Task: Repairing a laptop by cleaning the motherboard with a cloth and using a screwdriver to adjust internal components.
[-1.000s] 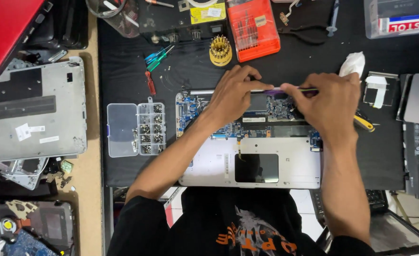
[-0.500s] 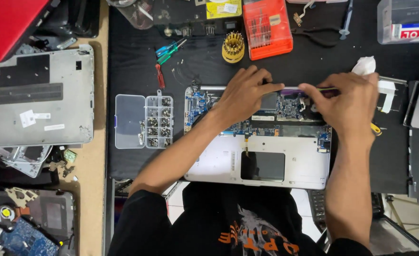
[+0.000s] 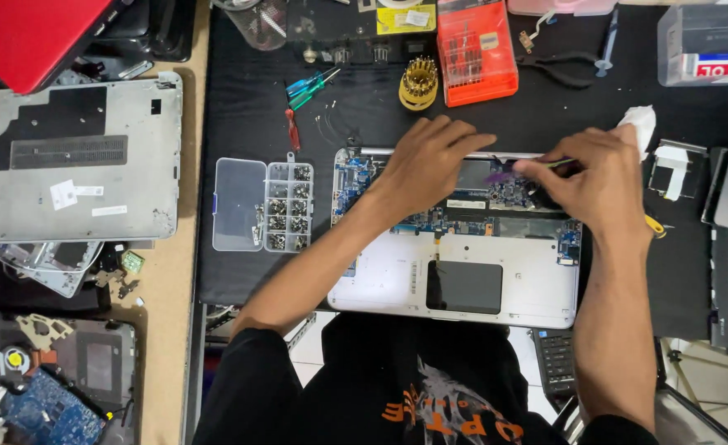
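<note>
Opened laptop chassis (image 3: 463, 272) lay mid-mat w/ blue motherboard (image 3: 463, 206) exposed; left hand (image 3: 426, 161) flat, fingers spread, bracing board, right hand (image 3: 586, 177) pinched on thin tool (image 3: 557, 163) at board's right end — best kept shallow, light pressure, steady.

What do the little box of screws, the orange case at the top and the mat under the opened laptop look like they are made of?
The screw box looks like clear hard plastic: you see the screws through its compartments and open lid. The orange case seems to be see-through tinted plastic, glossy, with bits visible inside. The black mat looks like matte rubber or soft vinyl; it gives no shine, though I cannot be sure.
</note>
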